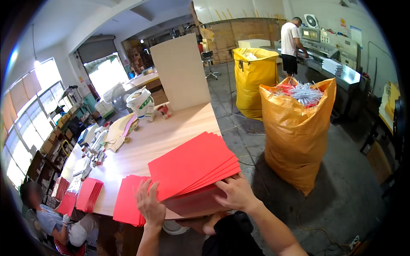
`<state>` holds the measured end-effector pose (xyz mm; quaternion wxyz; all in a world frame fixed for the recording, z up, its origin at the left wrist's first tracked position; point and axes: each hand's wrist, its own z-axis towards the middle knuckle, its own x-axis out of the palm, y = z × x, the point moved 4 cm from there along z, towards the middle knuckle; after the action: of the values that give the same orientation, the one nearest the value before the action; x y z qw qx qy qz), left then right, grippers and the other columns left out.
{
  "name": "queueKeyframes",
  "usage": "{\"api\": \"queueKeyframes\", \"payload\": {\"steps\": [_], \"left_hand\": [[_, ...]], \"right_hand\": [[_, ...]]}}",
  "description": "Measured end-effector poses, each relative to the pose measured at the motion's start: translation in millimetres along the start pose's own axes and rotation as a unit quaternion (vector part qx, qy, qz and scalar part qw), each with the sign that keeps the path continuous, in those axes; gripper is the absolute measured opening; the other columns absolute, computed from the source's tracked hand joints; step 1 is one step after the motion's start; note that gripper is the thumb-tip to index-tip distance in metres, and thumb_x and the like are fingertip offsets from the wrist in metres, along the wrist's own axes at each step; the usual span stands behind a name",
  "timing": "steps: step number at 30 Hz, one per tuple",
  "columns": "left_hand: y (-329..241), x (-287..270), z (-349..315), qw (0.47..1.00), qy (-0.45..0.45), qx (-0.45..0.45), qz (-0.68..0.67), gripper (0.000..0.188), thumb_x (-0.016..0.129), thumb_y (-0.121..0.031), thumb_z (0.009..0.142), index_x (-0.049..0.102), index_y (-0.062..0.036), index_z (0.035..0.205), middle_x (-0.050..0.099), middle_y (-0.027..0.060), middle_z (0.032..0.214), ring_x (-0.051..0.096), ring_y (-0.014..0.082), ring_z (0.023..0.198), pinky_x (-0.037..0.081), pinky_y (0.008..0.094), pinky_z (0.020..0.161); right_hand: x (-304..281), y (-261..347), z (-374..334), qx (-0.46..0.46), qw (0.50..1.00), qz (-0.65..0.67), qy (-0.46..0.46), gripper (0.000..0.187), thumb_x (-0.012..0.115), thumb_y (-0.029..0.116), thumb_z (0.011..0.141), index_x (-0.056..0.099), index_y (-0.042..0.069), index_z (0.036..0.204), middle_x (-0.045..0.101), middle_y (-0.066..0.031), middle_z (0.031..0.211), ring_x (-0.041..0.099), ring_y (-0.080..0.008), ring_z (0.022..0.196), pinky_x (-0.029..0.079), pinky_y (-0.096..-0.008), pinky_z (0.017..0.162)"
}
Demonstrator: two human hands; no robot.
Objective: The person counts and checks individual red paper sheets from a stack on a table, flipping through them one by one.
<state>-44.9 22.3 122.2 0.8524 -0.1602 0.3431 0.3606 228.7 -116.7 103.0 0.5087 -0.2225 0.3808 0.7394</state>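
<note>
A fanned pile of flat red sheets (192,164) lies at the near edge of the wooden table (171,128), its lower front side in shadow. My right hand (235,192) grips the sheets' near right corner, fingers curled at their edge and thumb lower down. At the near left corner stands my left hand (149,205), fingers stretched and somewhat apart, beside the pile's edge. Just left of that hand is a second red stack (127,200), partly hidden by it and overhanging the table edge. Farther left sits another fanned red stack (89,195).
A seated person (55,222) at the left handles a red sheet. Tall board (181,70), white bucket (140,102) and brown paper (115,132) occupy the table's far part. Two large sacks, orange (297,136) and yellow (255,83), stand right. Another person (291,45) works at a machine.
</note>
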Motion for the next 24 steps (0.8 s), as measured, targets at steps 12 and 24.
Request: {"api": "queueKeyframes", "payload": {"steps": [12,24], "left_hand": [[-25.7,-18.0,-74.1,0.939,-0.074,-0.201,-0.269,0.03,0.074,-0.028,0.104,0.068,-0.0069,0.125,0.069,0.0149,0.132,0.067,0.0352,0.13,0.054,0.0543,0.113],[-17.4,4.5,-84.8,0.426,0.104,-0.477,-0.762,0.042,0.065,-0.009,0.108,0.059,0.0064,0.146,0.071,0.0138,0.141,0.071,0.0212,0.125,0.057,0.0377,0.108]], "right_hand": [[22.2,-10.5,-10.2,-0.061,0.99,-0.063,-0.111,0.038,0.085,0.035,0.077,0.084,0.013,0.109,0.078,-0.0084,0.118,0.071,-0.031,0.119,0.049,-0.0493,0.11],[26.5,-10.5,-8.4,-0.044,0.989,-0.126,-0.066,0.042,0.082,0.028,0.082,0.08,0.007,0.119,0.075,-0.0152,0.126,0.066,-0.0374,0.126,0.045,-0.056,0.114]]}}
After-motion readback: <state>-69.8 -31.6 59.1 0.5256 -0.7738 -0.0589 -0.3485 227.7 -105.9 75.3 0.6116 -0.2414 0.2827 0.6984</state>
